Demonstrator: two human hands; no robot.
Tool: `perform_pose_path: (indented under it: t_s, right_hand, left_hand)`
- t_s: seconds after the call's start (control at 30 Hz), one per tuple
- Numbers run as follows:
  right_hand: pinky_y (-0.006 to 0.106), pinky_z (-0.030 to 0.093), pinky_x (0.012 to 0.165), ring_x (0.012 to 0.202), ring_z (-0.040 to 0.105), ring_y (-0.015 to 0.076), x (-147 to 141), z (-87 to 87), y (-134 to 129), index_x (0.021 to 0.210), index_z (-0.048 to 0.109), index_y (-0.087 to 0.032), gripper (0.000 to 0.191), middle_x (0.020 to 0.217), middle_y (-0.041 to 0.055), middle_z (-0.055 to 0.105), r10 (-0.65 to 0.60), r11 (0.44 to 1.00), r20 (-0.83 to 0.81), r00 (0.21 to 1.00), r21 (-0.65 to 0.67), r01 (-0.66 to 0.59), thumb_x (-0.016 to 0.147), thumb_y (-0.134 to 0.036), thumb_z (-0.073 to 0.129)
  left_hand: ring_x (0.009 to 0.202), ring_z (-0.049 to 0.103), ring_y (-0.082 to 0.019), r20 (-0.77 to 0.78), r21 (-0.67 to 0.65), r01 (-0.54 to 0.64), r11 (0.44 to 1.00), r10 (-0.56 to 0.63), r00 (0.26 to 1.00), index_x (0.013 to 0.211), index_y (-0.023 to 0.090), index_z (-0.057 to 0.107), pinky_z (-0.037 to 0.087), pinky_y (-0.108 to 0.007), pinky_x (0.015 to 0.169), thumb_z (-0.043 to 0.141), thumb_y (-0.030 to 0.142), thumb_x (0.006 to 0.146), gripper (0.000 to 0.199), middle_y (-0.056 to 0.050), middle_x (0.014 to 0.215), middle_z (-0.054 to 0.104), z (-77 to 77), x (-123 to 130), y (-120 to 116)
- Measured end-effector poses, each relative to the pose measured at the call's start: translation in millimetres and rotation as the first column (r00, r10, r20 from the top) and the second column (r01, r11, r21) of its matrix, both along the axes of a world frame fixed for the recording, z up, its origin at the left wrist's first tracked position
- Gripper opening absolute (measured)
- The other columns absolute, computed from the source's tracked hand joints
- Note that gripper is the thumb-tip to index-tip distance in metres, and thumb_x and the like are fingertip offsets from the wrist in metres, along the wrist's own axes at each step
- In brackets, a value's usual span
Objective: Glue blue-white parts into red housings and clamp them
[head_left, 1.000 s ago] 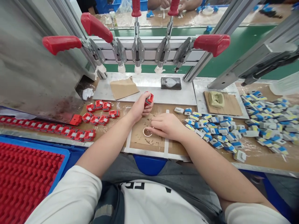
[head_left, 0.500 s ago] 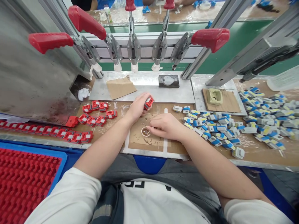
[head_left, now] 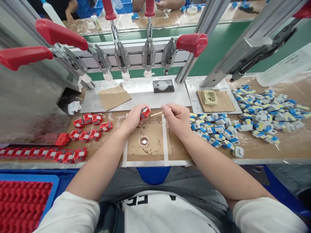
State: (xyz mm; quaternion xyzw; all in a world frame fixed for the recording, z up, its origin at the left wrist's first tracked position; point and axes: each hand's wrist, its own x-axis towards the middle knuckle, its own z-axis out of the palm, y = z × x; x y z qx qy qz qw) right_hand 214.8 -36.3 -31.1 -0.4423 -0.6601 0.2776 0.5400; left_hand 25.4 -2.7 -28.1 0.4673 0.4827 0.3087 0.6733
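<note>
The left hand has a red-and-grey plastic piece in its grip, over the surface near the metal plate. Opposite, the right hand pinches a thin stick, its tip right beside the piece; from here I can't tell whether they touch. Nearer the person sits a small round dish, with similar red pieces to the left and blue-and-white blocks heaped right.
</note>
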Motion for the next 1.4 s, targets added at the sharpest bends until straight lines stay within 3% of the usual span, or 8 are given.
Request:
perform_pose_path:
  t_s: [0.1,0.3,0.5,0.77,1.07,1.3,1.4]
  right_hand:
    - [0.030,0.030,0.059,0.057,0.036,0.0112,0,0.2,4,0.059,0.040,-0.021,0.059,0.057,-0.0039,0.037,-0.060,0.998,-0.012,0.998,0.005,0.060,0.104,-0.055,0.056]
    - [0.030,0.033,0.061,0.059,0.039,0.0126,-3,-0.4,8,0.061,0.046,-0.021,0.063,0.059,-0.0025,0.042,-0.035,0.999,0.043,0.998,-0.020,0.035,0.101,-0.068,0.053]
    - [0.031,0.035,0.062,0.061,0.039,0.0132,-6,-2.8,8,0.064,0.049,-0.021,0.063,0.061,-0.0020,0.043,0.007,0.999,0.051,0.999,-0.039,-0.005,0.102,-0.071,0.050]
    - [0.031,0.030,0.061,0.061,0.035,0.0123,-2,-5.2,10,0.063,0.036,-0.021,0.062,0.061,-0.0031,0.034,0.000,1.000,0.119,0.993,0.000,0.000,0.105,-0.065,0.051]
    - [0.032,0.030,0.064,0.062,0.037,0.0136,-2,-5.8,15,0.065,0.041,-0.021,0.057,0.063,-0.0017,0.039,-0.127,0.983,0.194,0.973,0.154,0.098,0.109,-0.057,0.047]
    - [0.033,0.033,0.065,0.062,0.039,0.0148,-4,-0.3,8,0.065,0.042,-0.022,0.057,0.063,-0.0011,0.039,-0.028,0.988,0.225,0.974,0.155,-0.007,0.109,-0.059,0.045]
    - [0.032,0.031,0.064,0.061,0.038,0.0146,-1,2.5,3,0.065,0.042,-0.022,0.056,0.062,-0.0012,0.040,-0.042,0.986,0.191,0.981,0.168,0.010,0.110,-0.055,0.044]
  left_hand:
    - [0.041,0.017,-0.009,-0.053,-0.017,0.014,1.000,-0.015,0.998,0.089,0.023,0.050,0.012,-0.019,0.040,0.045,0.043,0.093,0.021,0.006,0.054,0.033,3.7,3,0]
    - [0.040,0.018,-0.009,-0.081,-0.019,0.011,1.000,-0.012,0.997,0.088,0.023,0.049,0.011,-0.020,0.039,0.045,0.041,0.093,0.019,0.006,0.054,0.033,6.8,7,0]
    - [0.038,0.018,-0.008,-0.068,-0.028,-0.012,1.000,0.010,0.998,0.082,0.022,0.047,0.010,-0.020,0.039,0.046,0.040,0.094,0.022,0.005,0.053,0.033,7.2,9,0]
    - [0.037,0.018,-0.007,-0.025,-0.052,-0.034,0.998,0.032,0.999,0.080,0.022,0.046,0.008,-0.020,0.039,0.050,0.038,0.093,0.021,0.006,0.052,0.034,6.8,8,1]
    - [0.040,0.018,-0.007,-0.061,-0.025,-0.016,1.000,0.014,0.998,0.079,0.021,0.046,0.008,-0.021,0.041,0.048,0.037,0.096,0.023,0.005,0.055,0.033,5.4,9,0]
    - [0.040,0.019,-0.007,-0.053,-0.012,-0.046,0.999,0.045,0.998,0.074,0.021,0.042,0.008,-0.021,0.040,0.050,0.038,0.096,0.029,0.005,0.055,0.032,1.9,11,-1]
    - [0.039,0.018,-0.007,-0.027,-0.031,-0.059,0.998,0.058,0.998,0.076,0.021,0.045,0.008,-0.019,0.039,0.049,0.036,0.093,0.023,0.005,0.054,0.032,4.1,9,1]
